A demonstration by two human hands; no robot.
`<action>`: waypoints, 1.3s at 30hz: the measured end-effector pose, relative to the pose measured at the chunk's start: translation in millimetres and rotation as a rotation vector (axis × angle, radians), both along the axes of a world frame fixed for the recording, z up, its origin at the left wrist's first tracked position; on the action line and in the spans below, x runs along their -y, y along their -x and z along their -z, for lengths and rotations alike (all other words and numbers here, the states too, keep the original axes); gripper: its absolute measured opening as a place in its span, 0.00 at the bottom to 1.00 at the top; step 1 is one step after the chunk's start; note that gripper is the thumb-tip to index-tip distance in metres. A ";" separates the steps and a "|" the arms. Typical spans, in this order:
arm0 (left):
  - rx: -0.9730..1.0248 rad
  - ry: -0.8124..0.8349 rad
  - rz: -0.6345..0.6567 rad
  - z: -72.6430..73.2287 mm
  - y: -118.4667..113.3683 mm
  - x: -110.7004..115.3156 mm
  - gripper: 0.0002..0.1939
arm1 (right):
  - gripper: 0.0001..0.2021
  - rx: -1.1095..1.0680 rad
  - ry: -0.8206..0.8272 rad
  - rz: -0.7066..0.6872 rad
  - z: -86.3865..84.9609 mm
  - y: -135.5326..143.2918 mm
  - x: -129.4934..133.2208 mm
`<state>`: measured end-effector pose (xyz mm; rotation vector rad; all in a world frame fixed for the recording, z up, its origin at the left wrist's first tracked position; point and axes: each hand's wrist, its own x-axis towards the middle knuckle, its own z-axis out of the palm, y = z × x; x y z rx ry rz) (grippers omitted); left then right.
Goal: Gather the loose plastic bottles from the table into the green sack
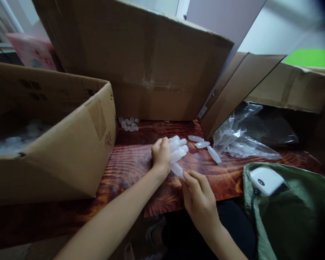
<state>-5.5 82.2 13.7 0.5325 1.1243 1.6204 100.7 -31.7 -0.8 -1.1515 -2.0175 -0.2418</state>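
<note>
My left hand (pixel 161 155) is wrapped round a bunch of several translucent white plastic bottles (pixel 176 148) above the wooden table (pixel 124 169). Their narrow ends point right. Just below the bunch, the fingertips of my right hand (pixel 199 191) pinch the narrow end of one more white bottle (pixel 177 169), whose other end reaches my left hand. To the right, three similar loose bottles (pixel 202 144) lie on the wood. A small pile of white caps (pixel 130 124) sits at the back, near the boxes.
An open cardboard box (pixel 97 126) holding translucent pieces stands at the left. A large carton (pixel 151 65) rises behind the table. Clear plastic bags (pixel 238 137) spill from a box at the right. A green cloth (pixel 300 216) with a white device (pixel 267 180) is at the near right.
</note>
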 end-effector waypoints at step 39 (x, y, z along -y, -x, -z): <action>-0.072 -0.077 -0.078 -3.6 6.7 3.9 0.13 | 0.08 -0.126 0.069 0.079 2.6 1.1 -3.5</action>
